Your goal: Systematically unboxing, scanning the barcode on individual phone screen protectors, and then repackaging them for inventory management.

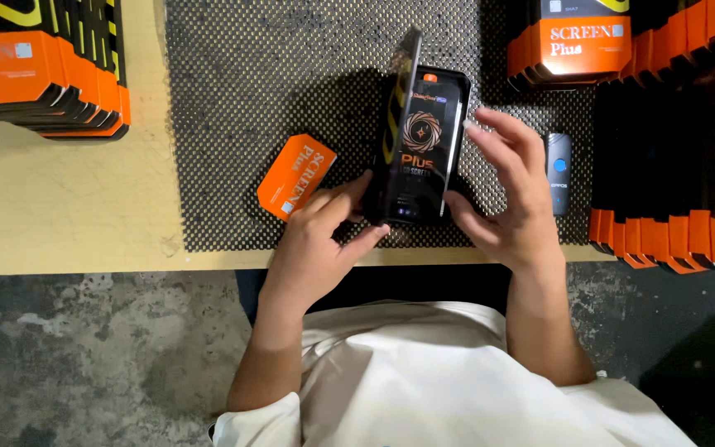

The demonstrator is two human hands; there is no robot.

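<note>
Far left: stack of flat orange-and-black boxes (43, 70) on the pale tabletop (59, 207), all closed, glossy card. Next, a loose orange card insert (295, 176) lies on the black dotted anti-slip mat (275, 74), just beside our left hand (320, 248). That hand pinches the bottom edge of a thin black flap (397, 124), held nearly upright. Right of it, the open black tray (425, 149) with rounded corners rests on the mat; our right hand (511, 194) grips its right edge, fingers curled. We judge the pack mid-way: flap not shut, insert not in. Small grey scanner-like device (559, 170) beside the right hand. Far right: rows of boxes on edge (672, 165), many look done
</note>
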